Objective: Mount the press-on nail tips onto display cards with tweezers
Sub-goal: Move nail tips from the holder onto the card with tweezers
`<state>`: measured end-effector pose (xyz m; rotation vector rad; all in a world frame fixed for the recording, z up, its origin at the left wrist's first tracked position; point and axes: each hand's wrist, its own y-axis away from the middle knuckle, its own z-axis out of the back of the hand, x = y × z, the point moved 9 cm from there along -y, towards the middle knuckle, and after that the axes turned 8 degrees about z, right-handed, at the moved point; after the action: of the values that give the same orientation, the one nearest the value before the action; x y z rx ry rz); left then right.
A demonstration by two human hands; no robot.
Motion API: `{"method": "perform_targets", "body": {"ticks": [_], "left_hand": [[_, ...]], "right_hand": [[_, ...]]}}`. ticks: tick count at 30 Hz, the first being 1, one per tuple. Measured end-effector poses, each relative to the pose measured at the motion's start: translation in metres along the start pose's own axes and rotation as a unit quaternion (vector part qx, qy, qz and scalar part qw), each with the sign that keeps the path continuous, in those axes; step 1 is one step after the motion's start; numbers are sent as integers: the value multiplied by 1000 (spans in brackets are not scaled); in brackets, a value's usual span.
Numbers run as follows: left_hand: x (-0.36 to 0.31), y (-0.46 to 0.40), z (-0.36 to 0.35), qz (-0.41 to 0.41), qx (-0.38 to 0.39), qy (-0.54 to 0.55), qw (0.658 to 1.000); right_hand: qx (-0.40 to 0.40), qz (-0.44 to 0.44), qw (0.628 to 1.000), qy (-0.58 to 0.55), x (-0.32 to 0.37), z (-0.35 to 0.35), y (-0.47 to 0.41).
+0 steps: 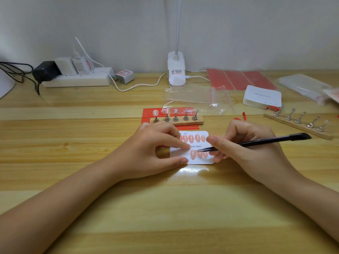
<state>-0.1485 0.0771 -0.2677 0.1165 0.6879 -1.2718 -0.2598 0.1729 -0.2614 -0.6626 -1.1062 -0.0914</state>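
Observation:
A white display card (209,160) lies flat on the wooden table, with a top row of several pink nail tips (191,138) and three in the lower row. My left hand (157,151) pins the card's left side with forefinger and thumb. My right hand (247,151) grips black tweezers (256,142), whose points touch the leftmost lower nail tip (192,155). Behind the card stands a wooden holder (183,122) with metal stands; two at its left carry pale nail tips (155,113).
Red adhesive strips (152,110) lie under the holder. A second wooden holder (300,125), a stack of white cards (262,97), red sheets (238,79) and plastic bags (194,96) sit at back right. A lamp clamp (176,70) and power strip (77,79) line the wall.

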Motion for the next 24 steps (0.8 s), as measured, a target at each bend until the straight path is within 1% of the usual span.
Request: {"method": "perform_targets", "body": {"ticks": [5, 18, 24], "left_hand": [[0, 0, -1, -5, -2, 5, 1000], [0, -1, -1, -8, 0, 4, 1000], [-1, 0, 0, -8, -1, 7, 1000]], "right_hand": [[1, 13, 999, 32, 1, 1, 1], [7, 36, 998, 46, 2, 0, 2], [11, 24, 999, 40, 1, -1, 1]]}}
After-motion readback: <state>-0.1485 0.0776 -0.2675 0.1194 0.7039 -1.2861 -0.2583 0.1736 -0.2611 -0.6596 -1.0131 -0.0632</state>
